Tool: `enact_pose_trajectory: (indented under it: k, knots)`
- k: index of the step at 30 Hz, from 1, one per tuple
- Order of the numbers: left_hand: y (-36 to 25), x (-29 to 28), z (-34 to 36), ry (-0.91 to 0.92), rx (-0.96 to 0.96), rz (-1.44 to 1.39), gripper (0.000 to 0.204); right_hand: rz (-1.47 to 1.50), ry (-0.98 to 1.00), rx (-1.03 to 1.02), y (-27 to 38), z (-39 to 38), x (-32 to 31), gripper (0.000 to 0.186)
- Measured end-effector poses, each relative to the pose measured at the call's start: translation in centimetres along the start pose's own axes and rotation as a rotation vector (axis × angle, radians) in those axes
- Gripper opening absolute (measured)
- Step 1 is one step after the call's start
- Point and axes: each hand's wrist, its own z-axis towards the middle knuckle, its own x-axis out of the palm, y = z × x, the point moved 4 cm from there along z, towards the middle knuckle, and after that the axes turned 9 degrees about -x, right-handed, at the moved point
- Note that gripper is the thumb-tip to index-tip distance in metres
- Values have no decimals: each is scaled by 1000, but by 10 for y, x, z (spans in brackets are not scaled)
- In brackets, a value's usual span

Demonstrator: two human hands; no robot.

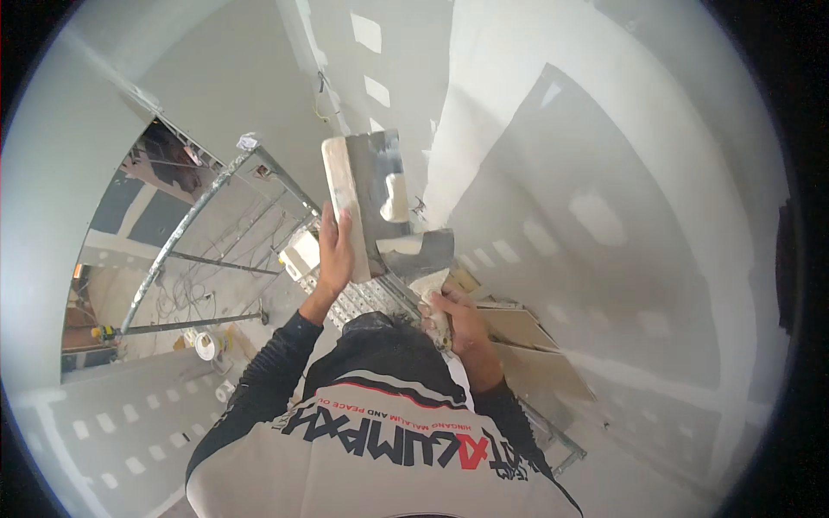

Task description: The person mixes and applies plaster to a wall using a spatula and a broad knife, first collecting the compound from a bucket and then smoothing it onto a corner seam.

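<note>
My left hand (338, 250) is closed on the pale edge grip of a wide filling blade (371, 164), whose grey metal face is turned up. A dab of white joint compound (395, 198) sits on that face. In my right hand (465, 321) is a putty knife (439, 249), its smaller metal blade pointing up and away from me. The knife lies across the near right corner of the wide blade, apparently touching it. White compound coats the putty knife's neck and part of its blade. My fingers cover most of its handle.
A perforated metal platform (354, 302) runs beneath my hands, with a white container (302, 255) on it. Scaffold tubes (186, 220) rise at the left. Below stand a bucket (208, 345) and loose cables. Plasterboard walls (553, 198) with filled patches surround me; board pieces (518, 332) lean right.
</note>
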Motion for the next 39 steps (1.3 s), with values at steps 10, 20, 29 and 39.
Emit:
enact_pose_trajectory:
  k: [10, 20, 29, 39]
  knots:
    - [18, 14, -34, 110, -1, -73, 47, -437, 332, -370, 108, 35, 74, 28]
    - [-12, -29, 30, 324, -505, -398, 49, -2336, 401, -1374, 108, 23, 88, 56]
    - [-11, -97, 145, 111, -207, -398, 48, -590, -54, -305, 73, 82, 101, 29]
    - [12, -152, 240, 234, -90, -229, 60, -238, 91, -51, 22, 226, 211, 31]
